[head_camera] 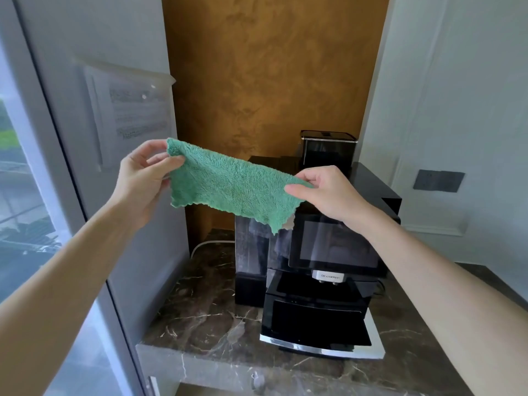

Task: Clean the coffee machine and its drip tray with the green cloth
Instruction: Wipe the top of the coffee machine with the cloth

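Observation:
A green fluffy cloth (228, 187) hangs stretched in the air between my two hands, above and in front of the coffee machine. My left hand (143, 181) pinches its upper left corner. My right hand (328, 192) pinches its right corner. The black coffee machine (328, 252) stands on the marble counter, with a dark screen, a silver spout and a bean hopper (328, 150) on top. Its drip tray (320, 342), black with a chrome rim, juts out at the bottom front. The cloth hides part of the machine's upper left.
The brown marble counter (205, 310) carries the machine; a white cable (205, 244) runs behind it on the left. A grey panel with a taped paper (134, 112) stands at the left. A brown wall is behind, a white wall with a grey switch plate (438, 181) at the right.

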### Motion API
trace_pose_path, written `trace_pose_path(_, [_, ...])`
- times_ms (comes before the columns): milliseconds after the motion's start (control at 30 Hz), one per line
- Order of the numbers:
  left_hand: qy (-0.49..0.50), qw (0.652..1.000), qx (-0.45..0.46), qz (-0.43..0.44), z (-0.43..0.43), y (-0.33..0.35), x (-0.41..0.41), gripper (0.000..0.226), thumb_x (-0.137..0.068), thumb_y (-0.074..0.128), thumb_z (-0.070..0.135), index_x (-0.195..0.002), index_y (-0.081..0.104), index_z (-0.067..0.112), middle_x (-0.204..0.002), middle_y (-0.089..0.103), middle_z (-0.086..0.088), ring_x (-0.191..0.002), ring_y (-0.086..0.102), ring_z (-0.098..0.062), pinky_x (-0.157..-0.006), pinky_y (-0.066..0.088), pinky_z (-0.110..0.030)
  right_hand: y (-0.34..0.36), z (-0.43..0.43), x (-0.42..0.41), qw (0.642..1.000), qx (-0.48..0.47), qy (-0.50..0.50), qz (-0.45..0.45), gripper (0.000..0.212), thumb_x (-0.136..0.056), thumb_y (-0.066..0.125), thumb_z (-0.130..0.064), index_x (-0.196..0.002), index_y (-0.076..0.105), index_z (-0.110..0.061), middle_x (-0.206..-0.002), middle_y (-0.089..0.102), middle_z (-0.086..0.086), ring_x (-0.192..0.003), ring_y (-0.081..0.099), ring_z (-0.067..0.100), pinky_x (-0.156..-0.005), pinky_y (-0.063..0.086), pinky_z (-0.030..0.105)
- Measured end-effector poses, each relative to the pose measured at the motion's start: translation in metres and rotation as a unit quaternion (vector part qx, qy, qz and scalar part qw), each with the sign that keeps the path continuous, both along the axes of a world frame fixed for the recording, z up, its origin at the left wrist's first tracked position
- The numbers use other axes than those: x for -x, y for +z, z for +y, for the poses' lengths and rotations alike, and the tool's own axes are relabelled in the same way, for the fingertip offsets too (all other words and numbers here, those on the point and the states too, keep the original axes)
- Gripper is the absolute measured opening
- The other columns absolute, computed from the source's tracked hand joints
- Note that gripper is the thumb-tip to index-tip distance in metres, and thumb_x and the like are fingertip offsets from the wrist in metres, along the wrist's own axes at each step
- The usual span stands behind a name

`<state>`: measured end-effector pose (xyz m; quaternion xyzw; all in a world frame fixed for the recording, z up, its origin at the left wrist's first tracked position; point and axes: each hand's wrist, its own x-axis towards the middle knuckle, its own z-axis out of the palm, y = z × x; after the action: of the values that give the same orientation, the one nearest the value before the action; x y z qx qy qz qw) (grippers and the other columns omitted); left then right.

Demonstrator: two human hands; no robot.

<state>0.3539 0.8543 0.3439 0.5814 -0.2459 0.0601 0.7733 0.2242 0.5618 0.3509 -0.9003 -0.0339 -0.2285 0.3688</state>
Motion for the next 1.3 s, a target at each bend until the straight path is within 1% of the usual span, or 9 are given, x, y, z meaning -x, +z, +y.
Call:
trace_pose_path(133, [0.019, 0.998, -0.054, 0.016, -0.005, -0.012, -0.003, 0.027, -0.101, 0.065, 0.015, -0.12, 0.07, 0.035, -0.105, 0.078, -0.006, -0.097, 0.075, -0.025, -0.078, 0.062, -0.04, 0.004, 0.001, 0.002, 0.977, -0.186, 0.068, 0.085, 0.023, -0.106, 0.054, -0.017, -0.108, 0.075, -0.01, -0.103, 0.08, 0.0, -0.099, 0.075, 0.012, -0.091, 0.058, 0.025])
trace_pose_path(300, [0.029, 0.997, -0.075, 0.007, -0.023, -0.024, 0.006, 0.036, -0.1, 0.067, 0.017, -0.132, 0.063, 0.033, -0.098, 0.075, -0.008, -0.093, 0.076, -0.03, -0.073, 0.064, -0.048, 0.0, 0.014, -0.002, 0.93, -0.351, 0.006, 0.108, 0.024, -0.108, 0.047, -0.013, -0.101, 0.069, -0.007, -0.081, 0.074, 0.005, -0.068, 0.075, 0.016, -0.063, 0.059, 0.033])
trace_pose_path(467, [0.08, 0.99, -0.112, -0.024, -0.034, -0.029, 0.008, 0.042, -0.093, 0.075, 0.01, -0.127, 0.068, 0.034, -0.093, 0.066, -0.007, -0.09, 0.074, -0.032, -0.055, 0.06, -0.039, -0.011, 0.022, 0.0, 0.95, -0.268, -0.072, 0.144, 0.019, -0.104, 0.052, -0.013, -0.106, 0.07, -0.009, -0.095, 0.074, 0.008, -0.082, 0.075, 0.02, -0.063, 0.062, 0.032])
trace_pose_path(600, [0.126, 0.97, -0.172, -0.116, -0.044, -0.025, 0.018, 0.046, -0.091, 0.075, 0.009, -0.131, 0.069, 0.03, -0.095, 0.065, 0.006, -0.088, 0.07, -0.018, -0.068, 0.062, -0.032, -0.017, 0.027, 0.003, 0.978, -0.142, -0.103, 0.11, 0.014, -0.1, 0.058, -0.011, -0.1, 0.072, -0.014, -0.095, 0.072, 0.003, -0.077, 0.072, 0.015, -0.055, 0.059, 0.023])
trace_pose_path(733, [0.145, 0.905, -0.307, -0.256, -0.062, -0.019, 0.045, 0.049, -0.091, 0.074, 0.015, -0.133, 0.067, 0.039, -0.102, 0.066, 0.012, -0.087, 0.062, -0.005, -0.072, 0.049, -0.009, -0.017, 0.037, -0.004, 0.963, -0.226, -0.07, 0.131, 0.019, -0.099, 0.057, -0.007, -0.107, 0.075, -0.006, -0.096, 0.077, 0.014, -0.076, 0.077, 0.023, -0.062, 0.063, 0.031])
trace_pose_path(867, [0.066, 0.877, -0.35, -0.322, -0.086, -0.026, 0.07, 0.052, -0.092, 0.076, 0.02, -0.139, 0.062, 0.036, -0.107, 0.069, 0.016, -0.095, 0.068, -0.001, -0.084, 0.06, -0.022, -0.016, 0.05, -0.009, 0.946, -0.299, -0.05, 0.116, 0.027, -0.107, 0.045, -0.016, -0.113, 0.072, -0.014, -0.105, 0.076, 0.011, -0.092, 0.076, 0.024, -0.075, 0.065, 0.038])
trace_pose_path(1067, [0.023, 0.911, -0.292, -0.292, -0.111, -0.019, 0.067, 0.049, -0.095, 0.073, 0.029, -0.139, 0.053, 0.029, -0.109, 0.07, 0.02, -0.098, 0.07, 0.002, -0.082, 0.061, -0.02, -0.005, 0.039, -0.009, 0.879, -0.459, 0.026, 0.126, 0.049, -0.099, 0.05, -0.061, -0.123, 0.071, -0.024, -0.12, 0.073, 0.005, -0.112, 0.07, 0.024, -0.099, 0.056, 0.048])
trace_pose_path(1167, [0.012, 0.937, -0.245, -0.247, -0.127, -0.003, 0.055, 0.03, -0.099, 0.067, 0.027, -0.128, 0.062, 0.024, -0.108, 0.072, 0.015, -0.1, 0.071, 0.001, -0.087, 0.062, -0.027, 0.002, 0.024, -0.012, 0.889, -0.453, 0.001, 0.064, 0.036, -0.094, 0.073, -0.034, -0.124, 0.07, -0.015, -0.118, 0.074, 0.007, -0.107, 0.073, 0.026, -0.096, 0.058, 0.051])
trace_pose_path(1300, [0.061, 0.963, -0.188, -0.182, -0.157, 0.012, 0.036, 0.022, -0.097, 0.069, 0.025, -0.119, 0.068, 0.021, -0.108, 0.072, 0.01, -0.101, 0.069, -0.005, -0.093, 0.06, -0.035, 0.014, -0.003, -0.019, 0.856, -0.517, -0.018, 0.027, 0.027, -0.096, 0.069, -0.012, -0.123, 0.07, -0.012, -0.115, 0.076, 0.01, -0.105, 0.074, 0.026, -0.095, 0.059, 0.046])
